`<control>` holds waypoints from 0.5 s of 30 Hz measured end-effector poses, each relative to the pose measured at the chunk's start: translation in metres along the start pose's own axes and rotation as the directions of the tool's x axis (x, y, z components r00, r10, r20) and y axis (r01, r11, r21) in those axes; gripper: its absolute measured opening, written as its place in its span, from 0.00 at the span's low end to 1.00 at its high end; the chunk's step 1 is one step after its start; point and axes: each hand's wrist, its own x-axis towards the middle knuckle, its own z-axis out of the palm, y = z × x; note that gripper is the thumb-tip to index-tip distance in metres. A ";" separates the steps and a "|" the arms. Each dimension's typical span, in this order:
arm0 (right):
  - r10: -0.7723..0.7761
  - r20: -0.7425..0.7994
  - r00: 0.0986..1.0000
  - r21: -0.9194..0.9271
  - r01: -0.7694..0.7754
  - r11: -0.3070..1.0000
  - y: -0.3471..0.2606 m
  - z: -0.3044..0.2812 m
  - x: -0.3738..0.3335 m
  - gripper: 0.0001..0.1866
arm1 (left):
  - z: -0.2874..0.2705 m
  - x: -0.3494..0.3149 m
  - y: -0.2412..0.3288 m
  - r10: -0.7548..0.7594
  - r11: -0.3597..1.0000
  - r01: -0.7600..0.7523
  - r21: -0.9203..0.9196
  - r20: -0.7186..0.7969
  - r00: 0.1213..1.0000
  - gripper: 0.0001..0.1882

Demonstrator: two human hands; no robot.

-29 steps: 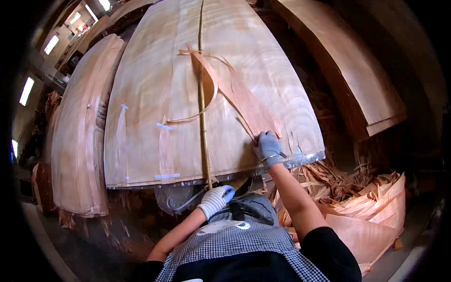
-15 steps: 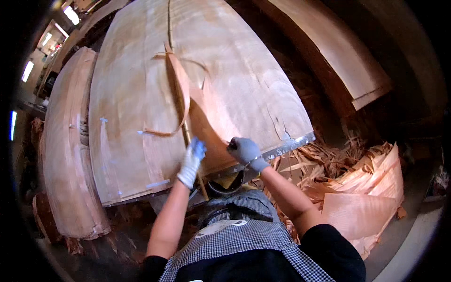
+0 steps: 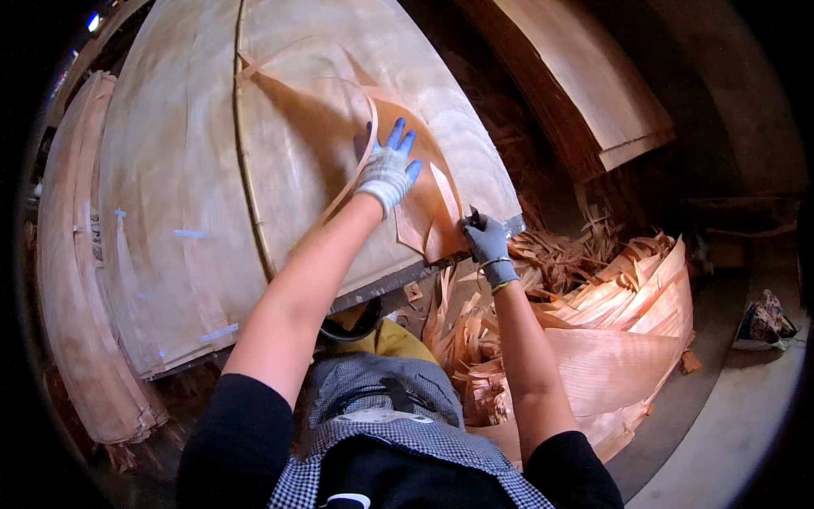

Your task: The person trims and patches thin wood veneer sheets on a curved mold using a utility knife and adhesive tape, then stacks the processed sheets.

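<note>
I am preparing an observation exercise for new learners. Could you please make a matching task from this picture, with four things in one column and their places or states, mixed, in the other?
Column 1
1. Left hand
2. Right hand
3. Bamboo pole
4. Heap of veneer scraps

Column 2
A. Lies lengthwise on the large pale veneer sheet
B. Fingers spread over the loose veneer piece
C. At the lower right, beyond the sheet's near edge
D. In a grey glove, holding a small dark tool

Pairs: 1-B, 2-D, 3-A, 4-C
</note>
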 end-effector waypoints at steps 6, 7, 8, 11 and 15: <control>-0.157 -0.041 0.987 -0.341 0.134 0.930 0.012 0.005 -0.001 0.20 | 0.046 -0.040 -0.024 0.293 0.956 -0.292 0.026 -0.019 0.956 0.30; -0.104 -0.006 0.995 -0.332 0.096 0.938 0.013 0.002 0.002 0.19 | 0.044 -0.040 -0.021 0.240 0.971 -0.238 0.034 -0.034 0.970 0.31; -0.085 -0.013 0.996 -0.268 0.078 0.960 0.015 0.000 0.005 0.19 | 0.042 -0.039 -0.019 0.185 0.982 -0.183 0.041 -0.050 0.982 0.31; 0.006 -0.039 0.999 -0.098 -0.010 0.995 0.009 0.007 0.016 0.16 | 0.032 -0.021 -0.013 0.279 0.944 -0.284 -0.166 -0.053 0.959 0.32; 0.085 0.007 0.996 0.000 -0.085 0.996 0.009 0.009 0.020 0.14 | 0.027 -0.015 -0.004 0.408 0.898 -0.380 -0.220 0.097 0.908 0.26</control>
